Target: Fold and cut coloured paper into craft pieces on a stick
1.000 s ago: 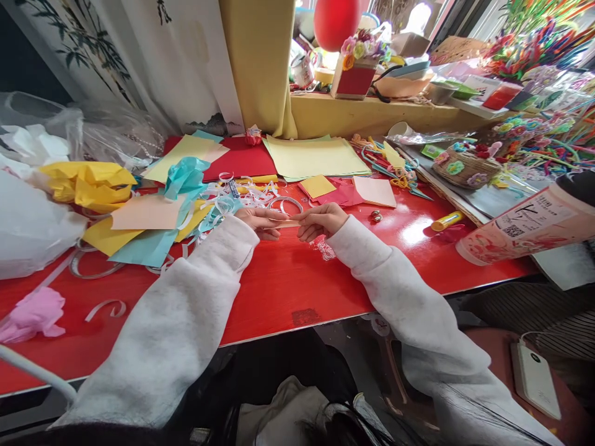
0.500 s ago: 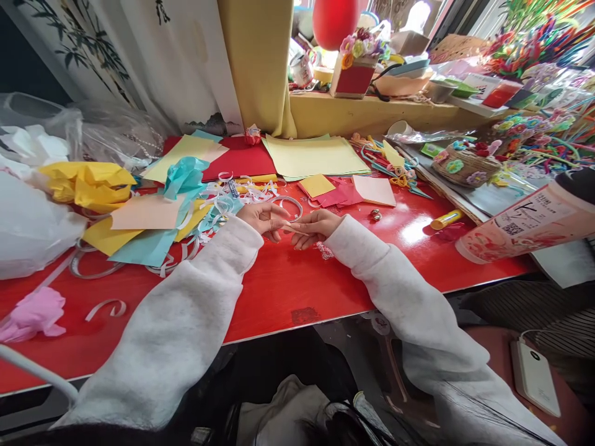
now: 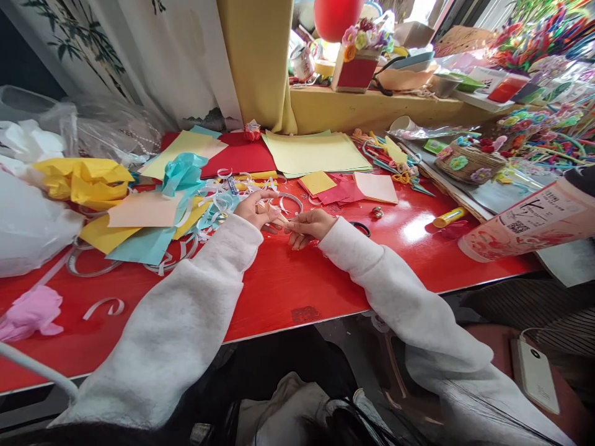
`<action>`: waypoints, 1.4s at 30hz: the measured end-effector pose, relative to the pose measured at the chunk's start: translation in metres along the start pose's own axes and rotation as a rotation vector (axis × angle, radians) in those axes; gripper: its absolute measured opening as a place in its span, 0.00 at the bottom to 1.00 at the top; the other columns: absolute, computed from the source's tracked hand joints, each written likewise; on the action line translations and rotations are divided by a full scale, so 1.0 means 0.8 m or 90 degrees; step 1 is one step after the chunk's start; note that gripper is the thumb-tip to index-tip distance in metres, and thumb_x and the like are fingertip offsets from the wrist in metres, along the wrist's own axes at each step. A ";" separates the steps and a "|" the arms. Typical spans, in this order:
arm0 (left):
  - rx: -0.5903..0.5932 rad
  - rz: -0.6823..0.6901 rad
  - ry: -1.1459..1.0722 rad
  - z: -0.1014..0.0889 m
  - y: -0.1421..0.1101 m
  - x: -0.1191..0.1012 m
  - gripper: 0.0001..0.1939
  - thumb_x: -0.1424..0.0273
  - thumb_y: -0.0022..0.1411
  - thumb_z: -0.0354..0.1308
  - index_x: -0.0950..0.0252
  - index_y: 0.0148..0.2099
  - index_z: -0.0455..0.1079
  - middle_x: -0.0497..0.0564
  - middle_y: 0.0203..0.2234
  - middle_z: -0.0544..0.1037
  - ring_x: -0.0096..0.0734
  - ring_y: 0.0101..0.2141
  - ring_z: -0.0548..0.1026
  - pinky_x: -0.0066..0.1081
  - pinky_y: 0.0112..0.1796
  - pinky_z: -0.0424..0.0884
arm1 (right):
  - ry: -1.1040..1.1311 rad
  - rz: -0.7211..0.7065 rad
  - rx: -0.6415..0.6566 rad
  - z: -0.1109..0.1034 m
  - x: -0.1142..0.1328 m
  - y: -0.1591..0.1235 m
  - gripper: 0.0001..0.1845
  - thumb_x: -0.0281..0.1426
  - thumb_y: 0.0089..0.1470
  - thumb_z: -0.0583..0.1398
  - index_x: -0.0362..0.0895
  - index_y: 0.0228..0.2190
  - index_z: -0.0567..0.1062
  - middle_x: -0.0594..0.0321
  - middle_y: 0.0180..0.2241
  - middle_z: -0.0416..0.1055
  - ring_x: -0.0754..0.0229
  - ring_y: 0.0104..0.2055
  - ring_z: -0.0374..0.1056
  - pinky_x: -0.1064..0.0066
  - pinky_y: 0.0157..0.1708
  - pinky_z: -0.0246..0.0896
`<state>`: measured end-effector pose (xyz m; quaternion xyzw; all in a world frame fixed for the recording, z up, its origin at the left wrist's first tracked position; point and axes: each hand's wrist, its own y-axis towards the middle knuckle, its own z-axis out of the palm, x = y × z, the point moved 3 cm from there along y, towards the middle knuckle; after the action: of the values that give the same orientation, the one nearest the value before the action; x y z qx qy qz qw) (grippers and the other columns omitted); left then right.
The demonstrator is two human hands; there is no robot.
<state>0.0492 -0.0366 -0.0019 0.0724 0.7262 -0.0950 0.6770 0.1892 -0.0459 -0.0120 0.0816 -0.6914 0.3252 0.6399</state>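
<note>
Both my hands meet over the red table (image 3: 288, 285), in grey sleeves. My left hand (image 3: 258, 210) has its upper fingers lifted and spread while thumb and forefinger pinch toward the right hand. My right hand (image 3: 310, 224) is closed in a pinch, fingertips touching the left hand's. Between the fingertips sits a small pale strip (image 3: 284, 222), too small to name surely. A white paper ring (image 3: 290, 202) lies just behind the hands. White paper curls (image 3: 232, 186) lie to the left of it.
Coloured paper sheets (image 3: 316, 155) cover the back of the table, with crumpled yellow paper (image 3: 83, 179) and teal tissue (image 3: 183, 173) on the left. A yellow glue stick (image 3: 449, 217), a woven basket (image 3: 469, 164), a pink printed cup (image 3: 525, 223) and a pink paper flower (image 3: 30, 313) lie around.
The hands drew closer together and shifted slightly away from me. My left hand's upper fingers lifted and spread. The flat strip held between both hands a second ago is now nearly hidden.
</note>
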 end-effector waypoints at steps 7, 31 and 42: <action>-0.053 0.005 0.060 -0.002 -0.005 -0.011 0.19 0.76 0.46 0.57 0.68 0.42 0.60 0.44 0.16 0.69 0.26 0.18 0.72 0.24 0.20 0.69 | 0.072 0.044 0.114 0.003 0.002 -0.011 0.11 0.29 0.52 0.51 0.34 0.33 0.69 0.56 0.25 0.73 0.66 0.25 0.70 0.75 0.30 0.67; -0.049 -0.081 -0.025 -0.001 0.007 0.012 0.19 0.61 0.36 0.63 0.70 0.27 0.66 0.47 0.16 0.71 0.22 0.14 0.67 0.22 0.13 0.63 | -0.005 0.003 0.141 0.016 -0.013 0.005 0.13 0.35 0.42 0.59 0.35 0.26 0.68 0.63 0.16 0.70 0.68 0.16 0.66 0.80 0.15 0.60; -0.092 -0.030 -0.008 -0.003 -0.008 -0.012 0.13 0.63 0.40 0.61 0.68 0.24 0.66 0.45 0.11 0.69 0.23 0.13 0.67 0.24 0.17 0.67 | -0.127 -0.075 0.132 0.026 -0.007 -0.006 0.21 0.45 0.41 0.56 0.37 0.23 0.67 0.62 0.17 0.69 0.68 0.16 0.65 0.78 0.17 0.62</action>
<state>0.0459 -0.0422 0.0083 0.0056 0.7287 -0.0584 0.6824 0.1754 -0.0627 -0.0154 0.2197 -0.7084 0.3471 0.5740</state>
